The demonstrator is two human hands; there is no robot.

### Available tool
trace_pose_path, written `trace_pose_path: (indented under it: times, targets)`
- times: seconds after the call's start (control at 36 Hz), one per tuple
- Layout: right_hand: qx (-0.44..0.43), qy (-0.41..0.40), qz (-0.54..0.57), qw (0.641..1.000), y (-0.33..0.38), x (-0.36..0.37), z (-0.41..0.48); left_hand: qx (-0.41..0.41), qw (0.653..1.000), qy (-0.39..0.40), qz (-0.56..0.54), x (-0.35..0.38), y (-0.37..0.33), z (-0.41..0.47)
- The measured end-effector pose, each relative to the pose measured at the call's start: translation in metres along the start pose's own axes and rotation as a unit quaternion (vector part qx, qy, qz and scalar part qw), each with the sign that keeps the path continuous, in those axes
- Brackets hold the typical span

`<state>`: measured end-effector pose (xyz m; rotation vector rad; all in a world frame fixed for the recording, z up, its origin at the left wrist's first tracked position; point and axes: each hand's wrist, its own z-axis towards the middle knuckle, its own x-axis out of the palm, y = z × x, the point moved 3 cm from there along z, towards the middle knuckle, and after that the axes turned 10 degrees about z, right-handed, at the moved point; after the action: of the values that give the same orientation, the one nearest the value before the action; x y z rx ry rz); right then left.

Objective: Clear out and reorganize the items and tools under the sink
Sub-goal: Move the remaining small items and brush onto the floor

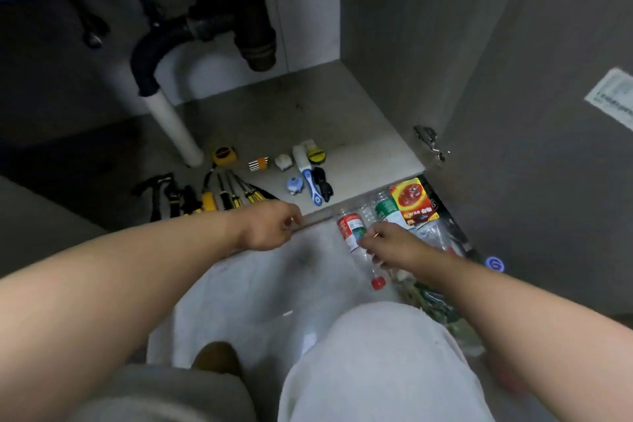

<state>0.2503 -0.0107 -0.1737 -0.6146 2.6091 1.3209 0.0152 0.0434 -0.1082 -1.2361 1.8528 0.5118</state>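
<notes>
1. The fingers (291,221) of the left hand (270,228) are curled tight, pinching the upper edge of a translucent white bag (260,284) that spreads toward the person's knees.
2. The right hand (390,247) lies over a clear bottle (351,228) with a red label. Its fingers are curled round the bottle's middle, though blur hides the exact grip. The red cap (378,283) sticks out below the wrist, over the bag's right side.
3. Just beyond the right hand, on the floor beside the open cabinet door (548,113), lie more empty bottles (387,209) and a red packet (412,200).
4. Past the left hand, on the cabinet floor (291,113), yellow-handled screwdrivers (233,193) lie side by side, with dark hand tools (164,192) to their left.
5. Farther in sit a yellow tape measure (224,156), a blue-and-white brush (308,175) and several small items.
6. A white drain pipe (174,127) rises from the floor to the black trap (253,27) under the sink.
</notes>
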Motion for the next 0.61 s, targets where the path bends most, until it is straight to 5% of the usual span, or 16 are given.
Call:
trace_pose_path:
  times: [0.17,0.33,0.61]
  targets:
    - [-0.048,0.025,-0.105,0.993,0.056,0.021,0.061,-0.048,0.998,-0.007,-0.027,0.004,0.067,-0.019]
    - [-0.055,-0.042,-0.210,0.975,0.078,0.032,0.138,-0.047,0.996,-0.044,-0.067,0.028,0.105,0.011]
    - [0.009,-0.117,-0.234,0.965,0.072,0.047,0.209,-0.037,0.947,-0.115,-0.297,0.054,0.100,0.073]
